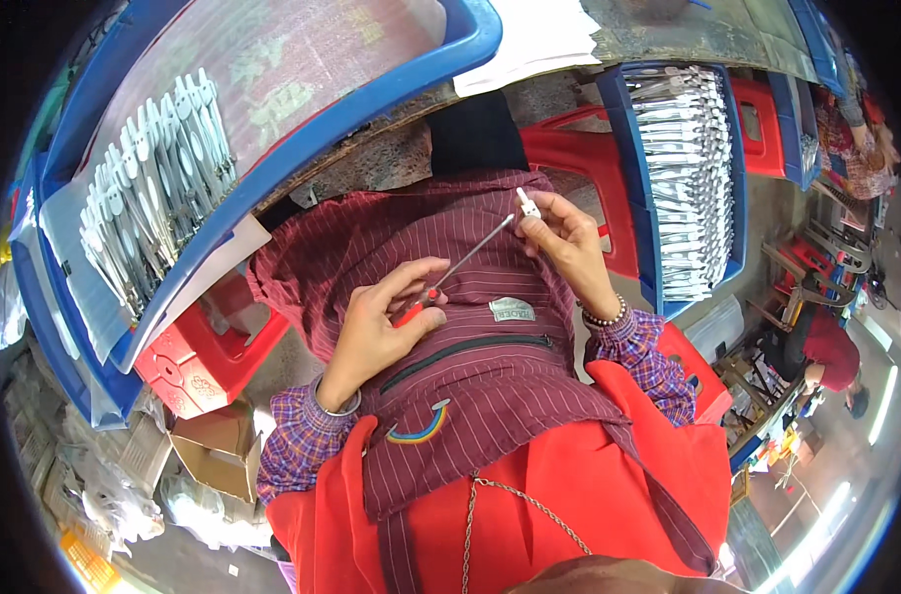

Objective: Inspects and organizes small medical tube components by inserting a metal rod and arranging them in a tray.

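My left hand [389,319] is closed on the red handle of a screwdriver [478,247], its thin metal shaft slanting up and to the right over my lap. Between the thumb and fingers of my right hand [566,238] is a small white part [527,206] with a narrow tip pointing up. The screwdriver's end comes right beside this part; whether they touch I cannot tell. Both hands are above the dark red striped apron [421,233]. My right fingers partly hide the white part.
At left, a blue tray [371,104] holds several slim silver-and-white pieces [153,178] on a clear sheet. A blue bin [651,252] packed with similar pieces stands on a red stool [609,178] at right. White paper [539,40] lies ahead. Another person [828,354] is at far right.
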Demonstrator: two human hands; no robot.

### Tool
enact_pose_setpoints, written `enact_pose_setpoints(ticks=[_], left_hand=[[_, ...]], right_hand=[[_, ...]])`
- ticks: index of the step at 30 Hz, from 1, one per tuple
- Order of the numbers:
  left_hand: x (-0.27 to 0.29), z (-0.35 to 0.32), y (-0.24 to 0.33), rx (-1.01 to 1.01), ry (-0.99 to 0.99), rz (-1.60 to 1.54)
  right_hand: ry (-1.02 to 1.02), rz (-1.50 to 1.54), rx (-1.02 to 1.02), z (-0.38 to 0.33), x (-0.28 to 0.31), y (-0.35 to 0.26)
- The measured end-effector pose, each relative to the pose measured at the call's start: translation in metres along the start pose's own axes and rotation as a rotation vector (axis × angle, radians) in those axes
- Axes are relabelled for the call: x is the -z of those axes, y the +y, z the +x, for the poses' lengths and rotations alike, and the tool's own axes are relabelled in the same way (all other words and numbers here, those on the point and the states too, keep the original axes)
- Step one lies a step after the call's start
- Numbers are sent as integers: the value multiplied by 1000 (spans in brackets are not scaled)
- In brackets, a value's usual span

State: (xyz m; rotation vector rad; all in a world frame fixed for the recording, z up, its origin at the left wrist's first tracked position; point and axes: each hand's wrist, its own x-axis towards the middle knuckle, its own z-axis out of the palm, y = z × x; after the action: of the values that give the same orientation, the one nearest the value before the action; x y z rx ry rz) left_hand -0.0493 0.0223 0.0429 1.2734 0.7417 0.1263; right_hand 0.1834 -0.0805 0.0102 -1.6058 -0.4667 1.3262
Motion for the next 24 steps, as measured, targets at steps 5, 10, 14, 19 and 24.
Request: enact_pose_setpoints(ticks=[5, 10, 14, 19, 24], left_hand=[[-4, 0, -6, -35, 30, -29], [-5, 1, 0, 47, 32, -25], [-6, 4, -5, -41, 26, 87], [-5, 6, -9, -80, 27, 86], [-5, 7, -11, -98, 19, 90]], right_hand=[[1, -50, 2, 0, 1, 3], [-16, -71, 2, -1, 1, 2], [40, -73, 26, -2, -2, 2], [57, -75, 32, -2, -4, 2], [-8, -139, -2, -2, -1, 3]])
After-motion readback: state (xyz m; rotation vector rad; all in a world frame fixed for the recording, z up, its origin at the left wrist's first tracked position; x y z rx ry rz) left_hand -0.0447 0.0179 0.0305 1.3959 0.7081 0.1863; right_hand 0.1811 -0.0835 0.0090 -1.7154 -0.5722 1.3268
